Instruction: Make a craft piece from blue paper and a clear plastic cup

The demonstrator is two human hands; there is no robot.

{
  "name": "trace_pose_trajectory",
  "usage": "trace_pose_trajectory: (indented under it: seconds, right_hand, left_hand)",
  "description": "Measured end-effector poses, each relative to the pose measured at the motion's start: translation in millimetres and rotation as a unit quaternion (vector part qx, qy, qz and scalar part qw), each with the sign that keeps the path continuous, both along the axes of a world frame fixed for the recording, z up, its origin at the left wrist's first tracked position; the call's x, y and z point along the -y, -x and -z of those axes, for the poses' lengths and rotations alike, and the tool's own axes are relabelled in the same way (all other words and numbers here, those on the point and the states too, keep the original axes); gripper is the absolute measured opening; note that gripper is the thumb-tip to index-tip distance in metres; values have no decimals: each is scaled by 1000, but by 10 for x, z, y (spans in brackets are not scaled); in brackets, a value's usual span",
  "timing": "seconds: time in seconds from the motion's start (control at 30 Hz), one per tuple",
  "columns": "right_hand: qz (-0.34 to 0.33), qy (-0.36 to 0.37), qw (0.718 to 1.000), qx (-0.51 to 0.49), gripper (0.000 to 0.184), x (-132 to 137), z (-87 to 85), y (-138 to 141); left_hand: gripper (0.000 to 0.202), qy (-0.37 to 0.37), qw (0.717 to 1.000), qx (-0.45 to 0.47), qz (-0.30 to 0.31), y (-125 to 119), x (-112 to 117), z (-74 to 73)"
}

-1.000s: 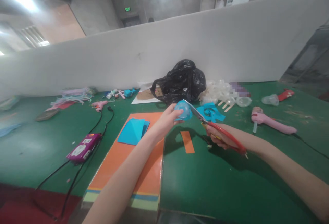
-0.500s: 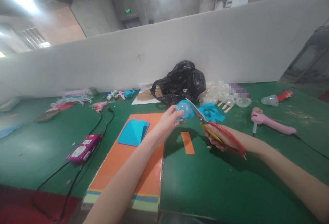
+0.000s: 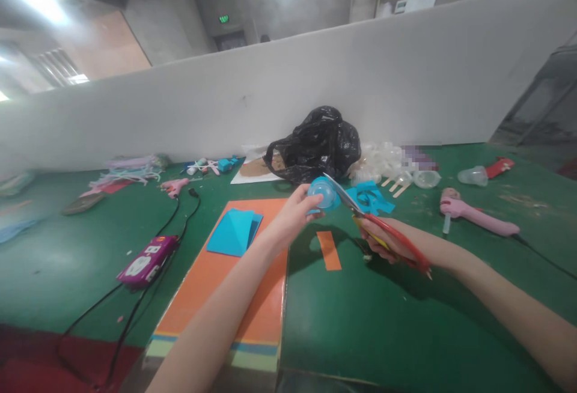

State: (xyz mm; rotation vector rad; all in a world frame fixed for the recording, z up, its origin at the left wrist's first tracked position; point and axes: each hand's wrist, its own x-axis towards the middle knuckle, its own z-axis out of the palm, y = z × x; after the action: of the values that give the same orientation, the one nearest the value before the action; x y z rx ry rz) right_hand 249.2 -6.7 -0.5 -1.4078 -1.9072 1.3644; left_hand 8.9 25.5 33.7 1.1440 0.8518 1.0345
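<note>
My left hand [image 3: 300,210] pinches a round clear plastic lid [image 3: 321,193] together with blue paper [image 3: 334,201] that shows around its edge. In my right hand [image 3: 381,243] is a pair of scissors [image 3: 392,231] with red and yellow handles. Their blades lie at the right edge of the blue paper, beside the lid. Blue paper scraps [image 3: 372,198] with curved cut-outs lie on the table just behind the blades. Below my hands rests a small orange paper strip [image 3: 329,250].
Folded blue paper [image 3: 234,232] sits on a stack of coloured sheets [image 3: 216,297]. Behind are a black plastic bag [image 3: 322,143] and clear plastic cups [image 3: 381,161]. A pink glue gun [image 3: 480,216] lies right; a purple power strip [image 3: 148,261] with cords lies left.
The scissor blades look slightly closer together at the paper's edge. Both hands stay in nearly the same place, and the things on the table have not moved.
</note>
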Motion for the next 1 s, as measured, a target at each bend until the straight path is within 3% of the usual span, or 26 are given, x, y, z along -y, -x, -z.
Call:
trace_pose_trajectory:
  seconds: [0.33,0.77,1.0]
  right_hand:
    - [-1,-6,1000,-3,76,6,13,20]
    - [27,17,999,-22,63,-73,150,-48]
    - [-11,12,999,-35,64,-33,63,-56]
  left_hand:
    - [30,-1,1000,-1,5,9,-22,15]
    - [33,-7,1000,-8,6,5,-22,18]
    - [29,-5,1000,-21,5,26,-56,43]
